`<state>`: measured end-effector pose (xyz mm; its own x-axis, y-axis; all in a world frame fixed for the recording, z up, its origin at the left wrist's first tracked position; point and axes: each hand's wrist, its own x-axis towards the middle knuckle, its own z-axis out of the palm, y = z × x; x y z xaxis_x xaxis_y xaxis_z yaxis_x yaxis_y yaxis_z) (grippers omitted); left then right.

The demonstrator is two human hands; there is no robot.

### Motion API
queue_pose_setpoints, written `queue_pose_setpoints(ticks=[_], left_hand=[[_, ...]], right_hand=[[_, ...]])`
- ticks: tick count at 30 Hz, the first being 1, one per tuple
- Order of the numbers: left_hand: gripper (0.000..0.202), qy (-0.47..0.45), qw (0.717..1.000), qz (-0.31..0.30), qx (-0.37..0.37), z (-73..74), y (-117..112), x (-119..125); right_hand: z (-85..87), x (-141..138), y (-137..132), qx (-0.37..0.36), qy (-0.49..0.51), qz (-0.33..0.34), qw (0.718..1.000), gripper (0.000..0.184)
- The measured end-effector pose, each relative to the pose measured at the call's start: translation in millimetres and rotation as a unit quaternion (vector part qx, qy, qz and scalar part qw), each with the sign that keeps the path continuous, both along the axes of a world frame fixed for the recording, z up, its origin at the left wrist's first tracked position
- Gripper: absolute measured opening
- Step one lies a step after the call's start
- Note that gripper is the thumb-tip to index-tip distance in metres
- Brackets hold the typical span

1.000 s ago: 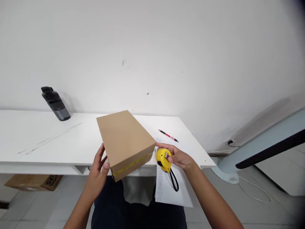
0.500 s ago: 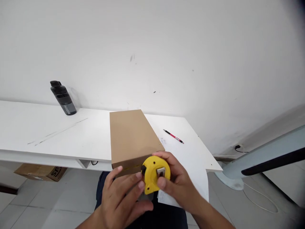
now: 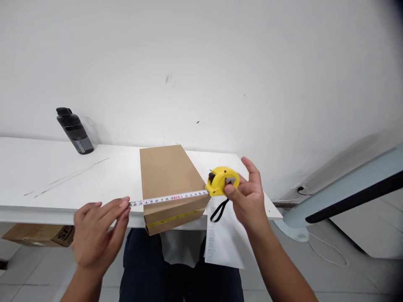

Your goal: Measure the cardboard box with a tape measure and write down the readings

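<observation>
A brown cardboard box lies on the white table, its near end over the table's front edge, with a yellow strip along its front face. My right hand grips a yellow tape measure just right of the box. Its white blade runs left across the box's near top edge. My left hand pinches the blade's tip, left of the box. A black wrist strap hangs under the case.
A black water bottle stands at the back left by the wall. A printed paper sheet hangs over the table edge under my right hand. A cardboard box lies on the floor beneath the table. A pale blue slanted beam stands at the right.
My hands were together at the box's front with the tape measure closed. They have moved apart: the left pulled the blade out leftward, the right carried the case up and right.
</observation>
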<state>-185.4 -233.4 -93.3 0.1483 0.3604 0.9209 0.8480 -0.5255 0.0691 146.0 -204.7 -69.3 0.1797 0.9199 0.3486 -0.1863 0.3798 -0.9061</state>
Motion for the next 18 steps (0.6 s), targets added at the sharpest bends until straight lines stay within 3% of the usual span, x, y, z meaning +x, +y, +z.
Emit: queue_pose_setpoints(ticks=[4,9,18], left_hand=[[0.024,0.044,0.994,-0.088,-0.051,-11.4,6,-17],[0.024,0.038,0.986,-0.144,-0.076,-18.1,3,-19],[0.027,0.062,0.983,-0.143,-0.099,-12.5,11,-22]], right_hand=[[-17.0,30,38,0.03,0.015,-0.009,0.999,0.076],[-50.2,37,47,0.037,0.022,0.001,0.999,0.051],[-68.8,41,44,0.032,0.037,-0.016,0.999,0.045]])
